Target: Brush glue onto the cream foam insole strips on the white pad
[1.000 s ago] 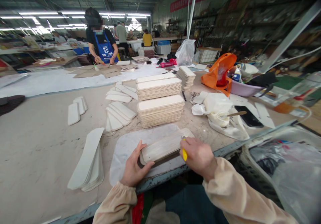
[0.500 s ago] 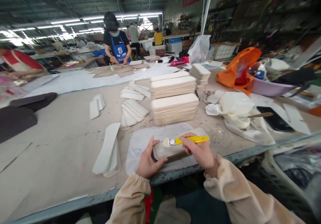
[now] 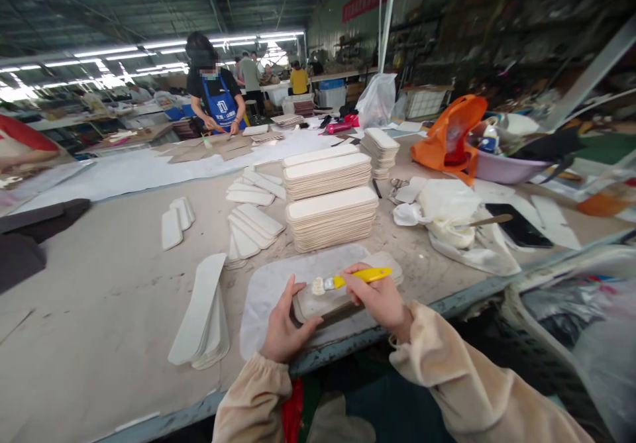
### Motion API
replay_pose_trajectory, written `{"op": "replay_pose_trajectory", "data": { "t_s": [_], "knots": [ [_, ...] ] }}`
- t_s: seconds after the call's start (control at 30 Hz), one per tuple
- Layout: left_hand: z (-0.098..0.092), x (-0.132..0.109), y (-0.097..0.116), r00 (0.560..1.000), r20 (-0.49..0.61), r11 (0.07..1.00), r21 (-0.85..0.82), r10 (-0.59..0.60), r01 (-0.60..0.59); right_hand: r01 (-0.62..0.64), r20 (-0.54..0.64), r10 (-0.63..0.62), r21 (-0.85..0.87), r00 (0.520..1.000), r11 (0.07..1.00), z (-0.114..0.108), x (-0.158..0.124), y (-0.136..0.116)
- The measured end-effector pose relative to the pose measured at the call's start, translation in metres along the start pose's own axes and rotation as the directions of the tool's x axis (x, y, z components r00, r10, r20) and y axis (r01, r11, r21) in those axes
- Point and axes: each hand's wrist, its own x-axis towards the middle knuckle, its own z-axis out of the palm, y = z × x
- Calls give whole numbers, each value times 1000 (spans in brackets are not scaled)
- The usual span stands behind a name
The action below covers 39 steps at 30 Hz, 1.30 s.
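My right hand (image 3: 378, 298) grips a yellow-handled paintbrush (image 3: 368, 275). Its bristles, coated in a whitish substance, touch the top of a long, round-ended grey piece (image 3: 313, 306). That piece seems to lie on others like it near the table's front edge. Around its left end my left hand (image 3: 284, 327) is curled, thumb at the near side and fingers at the far side. A pale, rounded sheet (image 3: 256, 300) lies beneath. Just beyond stand tall stacks of cream strips (image 3: 332, 221). To the left, long white strips (image 3: 199, 310) are fanned out.
On the right are an open white bag of paste (image 3: 460, 231) with a stick in it, a black phone (image 3: 517, 224), an orange bag (image 3: 450, 142) and a lilac basin (image 3: 511, 167). Smaller strips (image 3: 256, 228) lie left of the stacks. A co-worker in a blue apron (image 3: 223, 105) stands across the table.
The whole view has shifted, so the table things appear further left. The brush stays on the piece's left part in my right hand, and my left hand keeps its place at the end.
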Motion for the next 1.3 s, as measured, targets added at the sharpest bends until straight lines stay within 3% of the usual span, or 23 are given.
{"op": "replay_pose_trajectory", "data": {
  "t_s": [0.1,0.17,0.33,0.43,0.5,0.63,0.77,0.83,0.9,0.97,1.07,1.17,1.23,1.3],
  "knots": [
    [1,0,-3,1000,-5,1000,15,3,-3,30,76,-26,-45,997,999,7,-3,3],
    [1,1,-5,1000,-10,999,38,6,-6,47,62,-39,-135,997,990,-1,3,3],
    [1,2,-7,1000,-11,997,72,18,-17,34,-101,-82,-409,992,912,-68,21,-2],
    [2,2,-6,1000,-19,997,70,17,-15,20,-207,-183,-608,961,794,-104,21,-4],
    [1,1,-5,1000,-26,997,72,17,-15,48,-226,-295,-714,928,698,-115,15,-5],
    [0,1,-4,999,-25,996,89,24,-22,211,-97,-511,-833,854,511,-106,-1,-6],
    [1,1,-6,999,-33,995,98,30,-27,278,124,-452,-915,883,293,-71,-16,-4],
    [2,0,-7,999,-32,994,103,31,-28,369,242,-421,-894,875,253,-51,-26,-5],
    [2,0,-6,999,-26,994,103,32,-29,480,328,-436,-822,838,307,-32,-36,-8],
    [2,0,-6,999,-21,995,94,32,-30,549,344,-460,-705,819,450,-19,-42,-12],
    [2,1,-8,999,-23,997,73,38,-36,491,227,-438,-487,870,722,-18,-35,-13],
    [2,1,-9,999,-34,997,72,24,-22,302,48,-307,-373,950,877,-43,-15,-6],
    [1,-1,-5,999,-34,998,64,5,-3,191,-65,-240,-422,969,886,-70,-4,1],
    [0,-3,1,999,-32,999,44,0,1,124,-187,-258,-528,948,840,-97,4,13]
  ]
}}
